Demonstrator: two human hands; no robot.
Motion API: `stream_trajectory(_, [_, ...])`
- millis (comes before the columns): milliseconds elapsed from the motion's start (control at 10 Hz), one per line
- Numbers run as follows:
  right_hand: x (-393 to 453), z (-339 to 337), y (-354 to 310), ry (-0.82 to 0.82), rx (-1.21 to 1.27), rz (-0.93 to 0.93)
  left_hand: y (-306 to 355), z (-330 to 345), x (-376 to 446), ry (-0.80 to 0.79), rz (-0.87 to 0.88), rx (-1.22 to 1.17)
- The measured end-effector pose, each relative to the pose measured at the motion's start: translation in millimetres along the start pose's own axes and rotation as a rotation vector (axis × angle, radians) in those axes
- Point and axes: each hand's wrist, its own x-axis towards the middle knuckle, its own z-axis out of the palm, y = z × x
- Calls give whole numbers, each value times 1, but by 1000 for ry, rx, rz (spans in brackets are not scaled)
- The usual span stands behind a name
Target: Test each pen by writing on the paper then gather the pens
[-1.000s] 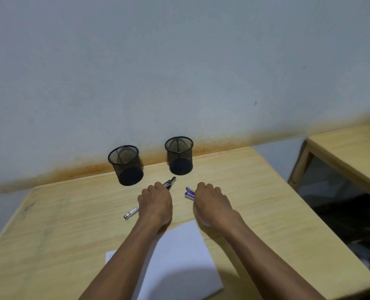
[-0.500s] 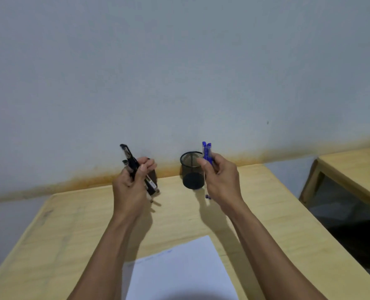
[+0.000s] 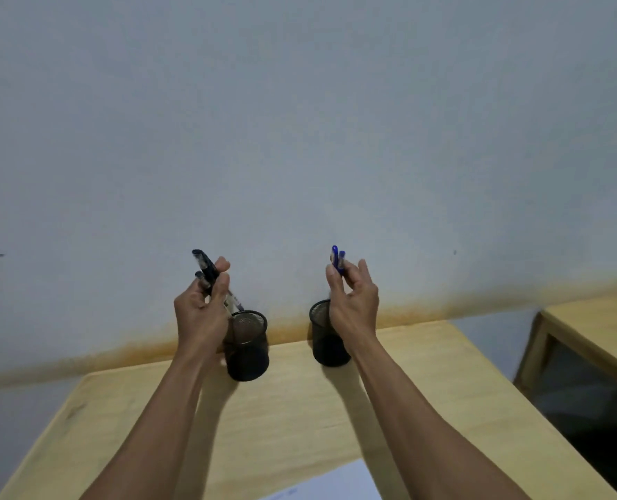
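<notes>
My left hand (image 3: 200,312) grips a bunch of black pens (image 3: 206,267), caps up and tilted left, their tips pointing down at the rim of the left black mesh cup (image 3: 247,346). My right hand (image 3: 353,301) holds two blue pens (image 3: 337,259) upright, just above the right black mesh cup (image 3: 326,337), which the hand partly hides. A corner of the white paper (image 3: 335,487) shows at the bottom edge, with faint marks on it.
Both cups stand at the back of the wooden table (image 3: 299,420), close to the grey wall. A second wooden table (image 3: 595,326) stands to the right across a dark gap.
Both hands picked the pens up off the table and raised them, then moved forward until they hover over the two cups. The view tilted up, leaving only a corner of paper visible.
</notes>
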Motion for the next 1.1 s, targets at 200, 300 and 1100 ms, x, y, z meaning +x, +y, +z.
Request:
stream_trajectory(200, [-9,0,26,40,-283,34,-47,-3,-7,-18,-85,105])
stream_trajectory(300, [-13,-2,38,55,-320,59,-61,-5,-12,-24,-123,258])
stream_trajectory(1100, [-26,-23,60,-80,-283,66,-69,-4,-36,-45,-199,157])
